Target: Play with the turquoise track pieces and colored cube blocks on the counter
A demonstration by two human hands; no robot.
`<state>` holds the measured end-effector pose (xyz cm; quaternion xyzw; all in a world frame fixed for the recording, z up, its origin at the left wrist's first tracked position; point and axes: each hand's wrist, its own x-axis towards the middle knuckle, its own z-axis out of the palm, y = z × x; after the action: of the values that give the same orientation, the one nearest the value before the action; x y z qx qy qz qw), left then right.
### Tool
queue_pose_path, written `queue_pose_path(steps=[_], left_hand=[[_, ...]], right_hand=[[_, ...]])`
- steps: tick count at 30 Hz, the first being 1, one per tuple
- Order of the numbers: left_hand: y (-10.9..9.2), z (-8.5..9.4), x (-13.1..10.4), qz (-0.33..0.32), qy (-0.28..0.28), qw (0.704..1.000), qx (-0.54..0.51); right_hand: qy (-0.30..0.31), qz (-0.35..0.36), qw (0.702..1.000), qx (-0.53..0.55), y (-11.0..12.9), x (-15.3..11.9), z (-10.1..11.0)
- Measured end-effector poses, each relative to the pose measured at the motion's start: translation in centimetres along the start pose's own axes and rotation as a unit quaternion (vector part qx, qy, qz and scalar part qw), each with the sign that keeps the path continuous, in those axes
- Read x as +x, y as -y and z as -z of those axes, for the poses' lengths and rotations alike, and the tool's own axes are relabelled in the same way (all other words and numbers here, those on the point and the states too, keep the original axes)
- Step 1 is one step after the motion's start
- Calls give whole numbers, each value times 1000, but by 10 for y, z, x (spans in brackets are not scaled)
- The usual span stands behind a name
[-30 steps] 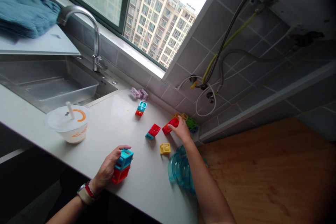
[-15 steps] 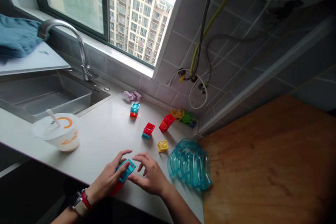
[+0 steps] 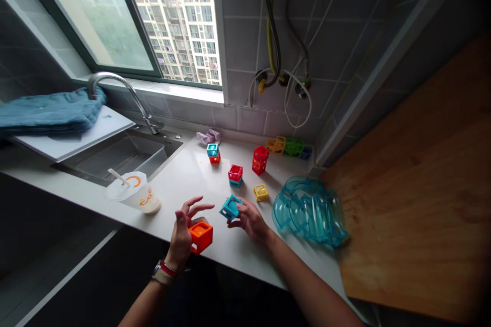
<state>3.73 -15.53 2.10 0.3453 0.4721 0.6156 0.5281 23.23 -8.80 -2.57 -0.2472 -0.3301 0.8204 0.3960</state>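
Note:
My right hand (image 3: 251, 219) grips a light blue cube frame (image 3: 230, 207) between thumb and fingers, above the counter. Beside it, my left hand (image 3: 184, 235) has its thumb and fingers spread, with an orange cube (image 3: 201, 236) against the palm side near the counter's front edge. Farther back stand a red cube (image 3: 235, 172) on a blue one, a blue cube (image 3: 213, 150) on an orange-red one, and a taller red and orange stack (image 3: 260, 159). A single yellow cube (image 3: 261, 192) sits to the right of my right hand's fingers.
A lidded cup with a straw (image 3: 142, 194) stands left, by the sink (image 3: 103, 163) and faucet. Clear blue plastic trays (image 3: 310, 212) lie right, beside a wooden board (image 3: 414, 189). Purple (image 3: 209, 136), yellow and green pieces (image 3: 293, 147) line the wall.
My right hand now holds the blue cube, which was by my left hand, apart from the orange cube. My left hand's fingers have spread. The camera view has turned and shifted.

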Motion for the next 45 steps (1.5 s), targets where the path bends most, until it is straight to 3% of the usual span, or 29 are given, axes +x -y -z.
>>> queue_pose_path(steps=[3,7,10,15,23,28,34,40,45], left_hand=[[-4,5,2,57,-45,996,-53],[-3,0,-1,126,-120,983,-66],[2,-9,-8,140,-142,978,-66],[4,-10,-11,229,-176,949,-128],[5,-7,25,232,-212,906,-285],[9,-19,46,185,-208,922,-268],[-7,-27,80,84,-221,943,-233],[-13,-13,118,36,-128,983,-122],[-25,-3,166,-59,-106,993,-12]], right_hand=[[-13,-2,999,51,-4,3,13],[-10,-15,995,96,-8,6,14],[-9,-14,994,107,-8,7,12],[-34,-14,995,98,-11,9,11],[-25,10,996,81,-21,6,10],[-15,2,998,68,-19,6,9],[-4,-17,998,60,-18,6,9],[2,-10,999,51,-18,4,8],[-3,-15,998,58,-19,3,9]])
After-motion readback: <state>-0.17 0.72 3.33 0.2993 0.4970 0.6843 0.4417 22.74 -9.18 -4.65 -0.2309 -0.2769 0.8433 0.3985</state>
